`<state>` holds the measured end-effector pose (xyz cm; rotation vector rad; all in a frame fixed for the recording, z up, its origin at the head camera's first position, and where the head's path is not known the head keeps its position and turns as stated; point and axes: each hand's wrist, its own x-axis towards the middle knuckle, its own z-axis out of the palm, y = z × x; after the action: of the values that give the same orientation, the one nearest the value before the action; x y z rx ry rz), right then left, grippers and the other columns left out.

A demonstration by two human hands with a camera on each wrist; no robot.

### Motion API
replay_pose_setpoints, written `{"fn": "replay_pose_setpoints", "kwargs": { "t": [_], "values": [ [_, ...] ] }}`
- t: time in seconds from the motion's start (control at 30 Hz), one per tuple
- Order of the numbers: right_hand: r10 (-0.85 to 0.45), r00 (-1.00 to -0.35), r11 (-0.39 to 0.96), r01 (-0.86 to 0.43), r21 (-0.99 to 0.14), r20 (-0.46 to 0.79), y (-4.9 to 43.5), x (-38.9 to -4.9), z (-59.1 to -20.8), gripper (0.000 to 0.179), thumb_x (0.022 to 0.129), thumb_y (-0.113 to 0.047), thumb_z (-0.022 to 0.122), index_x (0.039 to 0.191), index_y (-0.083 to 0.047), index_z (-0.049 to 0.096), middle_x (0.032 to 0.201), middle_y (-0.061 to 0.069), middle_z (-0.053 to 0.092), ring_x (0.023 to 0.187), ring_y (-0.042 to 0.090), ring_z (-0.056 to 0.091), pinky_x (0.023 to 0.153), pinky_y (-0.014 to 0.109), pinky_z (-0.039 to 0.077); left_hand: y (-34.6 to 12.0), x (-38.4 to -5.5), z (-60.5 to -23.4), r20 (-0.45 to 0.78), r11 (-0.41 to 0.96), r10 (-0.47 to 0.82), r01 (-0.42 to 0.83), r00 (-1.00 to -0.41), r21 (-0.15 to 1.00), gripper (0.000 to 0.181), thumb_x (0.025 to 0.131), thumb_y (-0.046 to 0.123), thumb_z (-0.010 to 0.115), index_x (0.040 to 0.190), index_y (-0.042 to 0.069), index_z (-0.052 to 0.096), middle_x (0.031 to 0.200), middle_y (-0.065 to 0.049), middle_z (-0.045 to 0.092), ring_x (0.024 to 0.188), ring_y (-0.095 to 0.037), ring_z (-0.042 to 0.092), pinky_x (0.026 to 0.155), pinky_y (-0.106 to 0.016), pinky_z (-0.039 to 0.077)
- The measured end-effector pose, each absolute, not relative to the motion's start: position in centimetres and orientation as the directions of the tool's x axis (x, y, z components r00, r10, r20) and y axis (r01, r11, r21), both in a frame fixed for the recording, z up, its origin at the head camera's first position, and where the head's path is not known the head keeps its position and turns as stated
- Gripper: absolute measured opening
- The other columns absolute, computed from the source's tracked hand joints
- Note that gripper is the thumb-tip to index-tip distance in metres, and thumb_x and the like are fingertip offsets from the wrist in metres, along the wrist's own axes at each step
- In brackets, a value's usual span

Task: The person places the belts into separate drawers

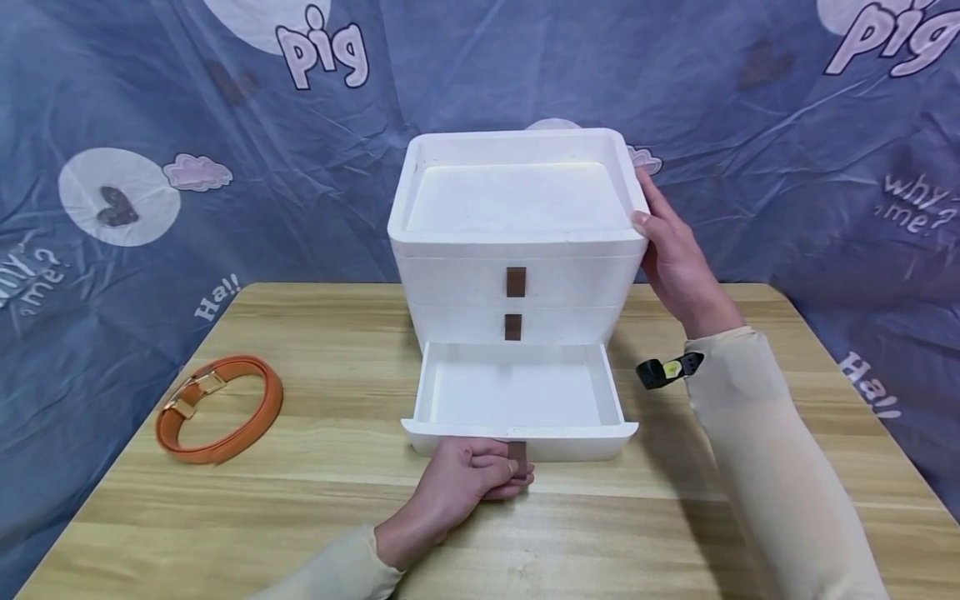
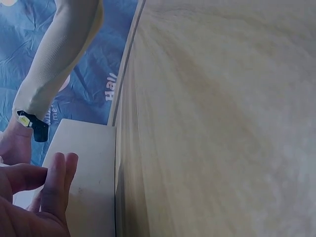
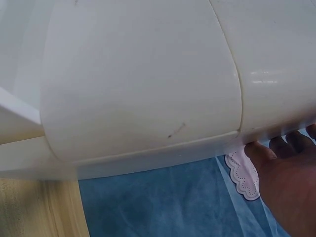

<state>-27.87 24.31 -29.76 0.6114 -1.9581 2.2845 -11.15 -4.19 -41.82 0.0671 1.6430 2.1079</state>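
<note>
A white drawer unit point(image 1: 517, 283) with a shallow tray top stands at the table's far side. Its bottom drawer point(image 1: 517, 387) is pulled out, and the white floor inside shows. My left hand point(image 1: 471, 482) pinches the brown pull tab point(image 1: 517, 458) on that drawer's front. In the left wrist view, the fingers of my left hand point(image 2: 42, 195) are bent at the drawer front point(image 2: 93, 182). My right hand point(image 1: 684, 262) holds the unit's upper right side, thumb over the rim. In the right wrist view, fingers of my right hand point(image 3: 291, 177) meet the white shell's edge.
An orange belt point(image 1: 219, 408) with gold-coloured metal parts lies looped on the wooden table point(image 1: 322, 500) to the left. The two upper drawers point(image 1: 457, 283) are closed, each with a brown tab. A blue printed cloth point(image 1: 480, 67) hangs behind the table.
</note>
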Motion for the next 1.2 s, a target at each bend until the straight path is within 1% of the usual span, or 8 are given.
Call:
{"fn": "replay_pose_setpoints", "kwargs": {
  "t": [0.13, 0.27, 0.5, 0.73, 0.93, 1.1, 1.2],
  "values": [
    [-0.201, -0.918, -0.176, -0.309, -0.935, 0.341, 24.3, -27.9, -29.8, 0.063, 0.102, -0.022, 0.049, 0.158, -0.028, 0.019, 0.160, -0.003, 0.020, 0.134, 0.029, 0.035, 0.099, 0.024, 0.045, -4.2, -11.1, -41.9, -0.235, -0.179, 0.389, -0.323, -0.891, 0.929, 0.022, 0.090, -0.007, 0.065, 0.108, -0.018, 0.059, 0.096, -0.027, 0.069, 0.093, -0.036, 0.070, 0.081, -0.033, 0.060],
    [-0.199, -0.920, -0.175, -0.306, -0.936, 0.338, 24.3, -27.8, -29.8, 0.064, 0.103, -0.022, 0.049, 0.158, -0.026, 0.018, 0.160, -0.002, 0.020, 0.133, 0.029, 0.036, 0.098, 0.023, 0.046, -4.3, -11.0, -41.9, -0.226, -0.176, 0.392, -0.314, -0.892, 0.933, 0.022, 0.090, -0.006, 0.064, 0.108, -0.018, 0.058, 0.097, -0.027, 0.069, 0.093, -0.036, 0.069, 0.081, -0.034, 0.060],
    [-0.196, -0.920, -0.177, -0.307, -0.935, 0.339, 24.3, -27.9, -29.8, 0.064, 0.102, -0.022, 0.048, 0.158, -0.026, 0.017, 0.160, -0.001, 0.021, 0.132, 0.029, 0.037, 0.097, 0.023, 0.046, -4.4, -11.0, -41.9, -0.225, -0.153, 0.398, -0.306, -0.889, 0.940, 0.021, 0.090, -0.005, 0.065, 0.106, -0.017, 0.060, 0.096, -0.025, 0.070, 0.093, -0.034, 0.070, 0.080, -0.032, 0.060],
    [-0.200, -0.920, -0.176, -0.306, -0.936, 0.338, 24.4, -27.9, -29.8, 0.064, 0.102, -0.022, 0.049, 0.158, -0.026, 0.017, 0.160, -0.002, 0.020, 0.132, 0.029, 0.037, 0.097, 0.023, 0.047, -4.3, -10.9, -42.0, -0.226, -0.173, 0.386, -0.311, -0.894, 0.935, 0.025, 0.089, -0.008, 0.064, 0.110, -0.019, 0.057, 0.097, -0.028, 0.069, 0.095, -0.037, 0.069, 0.082, -0.034, 0.060],
    [-0.198, -0.921, -0.177, -0.304, -0.936, 0.336, 24.4, -27.9, -29.8, 0.065, 0.102, -0.024, 0.049, 0.158, -0.026, 0.017, 0.160, -0.001, 0.021, 0.131, 0.029, 0.037, 0.097, 0.023, 0.047, -4.9, -10.9, -41.7, -0.252, -0.096, 0.388, -0.311, -0.887, 0.946, 0.029, 0.088, -0.006, 0.066, 0.113, -0.019, 0.058, 0.098, -0.026, 0.070, 0.093, -0.034, 0.070, 0.081, -0.032, 0.060],
    [-0.199, -0.921, -0.175, -0.304, -0.937, 0.336, 24.4, -27.9, -29.8, 0.065, 0.102, -0.023, 0.049, 0.158, -0.027, 0.017, 0.160, -0.002, 0.021, 0.133, 0.029, 0.036, 0.099, 0.024, 0.046, -6.1, -10.8, -41.3, -0.268, -0.043, 0.406, -0.311, -0.874, 0.950, 0.025, 0.089, -0.001, 0.068, 0.109, -0.016, 0.062, 0.097, -0.024, 0.071, 0.092, -0.031, 0.070, 0.078, -0.031, 0.061],
    [-0.199, -0.919, -0.178, -0.307, -0.935, 0.340, 24.3, -27.9, -29.8, 0.063, 0.102, -0.023, 0.048, 0.158, -0.028, 0.018, 0.160, -0.002, 0.021, 0.133, 0.029, 0.036, 0.100, 0.025, 0.046, -7.1, -10.8, -40.8, -0.265, -0.021, 0.418, -0.301, -0.869, 0.954, 0.025, 0.089, 0.000, 0.068, 0.108, -0.016, 0.062, 0.098, -0.024, 0.071, 0.091, -0.029, 0.071, 0.077, -0.032, 0.062]
  ]
}}
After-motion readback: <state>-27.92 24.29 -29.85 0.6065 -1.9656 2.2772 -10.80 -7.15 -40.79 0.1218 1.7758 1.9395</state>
